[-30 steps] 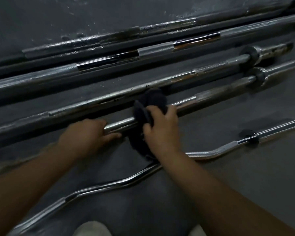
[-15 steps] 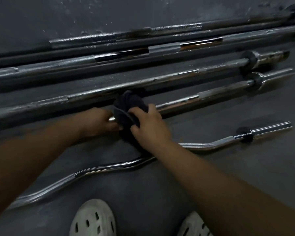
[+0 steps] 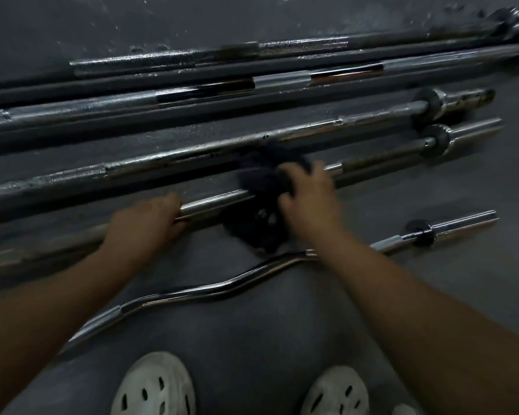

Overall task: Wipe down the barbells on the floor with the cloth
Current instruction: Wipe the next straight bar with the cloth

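Note:
Several chrome barbells lie side by side on the dark floor. My right hand (image 3: 307, 193) grips a black cloth (image 3: 264, 181) wrapped over the shaft of the nearest straight barbell (image 3: 381, 155). My left hand (image 3: 149, 221) holds the same bar a little to the left, fingers curled over it. A bare stretch of shiny shaft shows between my two hands. The cloth's lower end hangs to the floor. Part of the bar is hidden under the cloth and my hands.
A curved chrome curl bar (image 3: 192, 292) lies closest to me, its right sleeve (image 3: 462, 224) beyond my right forearm. Three longer straight bars (image 3: 282, 82) lie further back toward the wall. My white perforated shoes (image 3: 156, 387) stand at the bottom edge.
My right hand has slid the cloth rightward along the bar, away from my left hand, uncovering shiny shaft between them. The view has tilted down, bringing both shoes into sight.

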Demonstrator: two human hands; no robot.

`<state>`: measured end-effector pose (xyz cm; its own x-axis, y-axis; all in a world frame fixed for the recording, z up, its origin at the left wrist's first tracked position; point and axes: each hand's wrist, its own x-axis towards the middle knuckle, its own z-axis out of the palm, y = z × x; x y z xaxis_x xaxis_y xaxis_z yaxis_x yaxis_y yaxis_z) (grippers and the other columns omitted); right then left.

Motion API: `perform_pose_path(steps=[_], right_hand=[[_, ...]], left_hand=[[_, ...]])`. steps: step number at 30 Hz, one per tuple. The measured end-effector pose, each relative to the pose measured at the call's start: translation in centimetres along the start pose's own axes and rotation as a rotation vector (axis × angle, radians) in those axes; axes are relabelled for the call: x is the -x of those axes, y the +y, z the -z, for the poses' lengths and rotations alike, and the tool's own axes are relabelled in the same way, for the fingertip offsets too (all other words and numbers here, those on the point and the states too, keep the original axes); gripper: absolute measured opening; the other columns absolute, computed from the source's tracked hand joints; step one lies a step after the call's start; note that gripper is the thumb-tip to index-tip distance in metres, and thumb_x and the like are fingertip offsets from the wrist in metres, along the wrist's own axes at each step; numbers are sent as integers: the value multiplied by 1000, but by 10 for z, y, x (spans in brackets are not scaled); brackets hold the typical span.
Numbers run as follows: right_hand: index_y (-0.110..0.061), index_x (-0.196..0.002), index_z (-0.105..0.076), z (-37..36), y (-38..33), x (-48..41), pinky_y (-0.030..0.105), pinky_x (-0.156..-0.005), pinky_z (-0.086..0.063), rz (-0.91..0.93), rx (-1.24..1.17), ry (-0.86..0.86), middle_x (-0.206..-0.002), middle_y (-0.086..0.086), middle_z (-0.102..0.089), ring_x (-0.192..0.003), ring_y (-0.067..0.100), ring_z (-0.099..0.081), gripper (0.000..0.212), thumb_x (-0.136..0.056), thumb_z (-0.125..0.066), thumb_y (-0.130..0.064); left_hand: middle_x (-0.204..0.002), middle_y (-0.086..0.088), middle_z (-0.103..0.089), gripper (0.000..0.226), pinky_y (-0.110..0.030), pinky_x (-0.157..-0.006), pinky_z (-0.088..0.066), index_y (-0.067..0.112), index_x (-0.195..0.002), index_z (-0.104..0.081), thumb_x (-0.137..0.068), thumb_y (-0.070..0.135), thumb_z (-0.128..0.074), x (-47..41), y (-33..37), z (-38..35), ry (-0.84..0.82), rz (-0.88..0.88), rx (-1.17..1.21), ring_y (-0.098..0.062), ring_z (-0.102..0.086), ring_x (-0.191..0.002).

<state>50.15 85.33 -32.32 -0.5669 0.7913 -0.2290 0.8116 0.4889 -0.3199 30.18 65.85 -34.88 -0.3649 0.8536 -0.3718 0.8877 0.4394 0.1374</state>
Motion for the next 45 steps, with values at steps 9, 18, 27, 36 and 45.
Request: perform_pose_path(steps=[9,18,27,36,45], right_hand=[[-33,-135,-53,-30,-68,30,44,-93,-50,117,-100,-113,-127,16,-41,-110,40,-50,55,-82,-66,-25],[-29,-129,-56,-33,-48,23,44,-90,-47,-131,-15,71,-125,21,-44,-105,43,-51,50,-80,-65,-23],[-29,-140,-50,-7,15,2,41,-102,-42,-314,-26,188,-135,20,-39,-119,42,-47,57,-85,-60,-22],[-34,-129,-59,-2,-1,3,49,-102,-47,31,127,-6,-148,12,-32,-131,40,-36,50,-80,-63,-23],[-17,-104,-64,-35,-68,30,46,-80,-53,366,32,-61,-129,14,-52,-107,38,-51,44,-62,-77,-23]], left_hand=[[-86,0,-65,45,-31,-61,-46,30,-87,-47,-78,73,-55,-16,-15,3,-85,-10,39,-26,-64,-79],[-93,1,-67,67,-31,-69,-48,34,-95,-60,-64,91,-45,-32,-23,13,-306,-37,228,-20,-64,-84],[-90,-2,-60,41,-29,-70,-39,33,-89,-55,-77,72,-55,-31,-12,19,-450,-16,356,-22,-56,-82],[-84,-4,-71,36,-30,-66,-52,25,-99,-64,-80,54,-72,-39,-15,21,-624,9,407,-27,-67,-76],[-103,-5,-70,46,-30,-74,-48,28,-111,-63,-80,61,-65,-29,-2,15,-450,18,377,-24,-65,-91]])
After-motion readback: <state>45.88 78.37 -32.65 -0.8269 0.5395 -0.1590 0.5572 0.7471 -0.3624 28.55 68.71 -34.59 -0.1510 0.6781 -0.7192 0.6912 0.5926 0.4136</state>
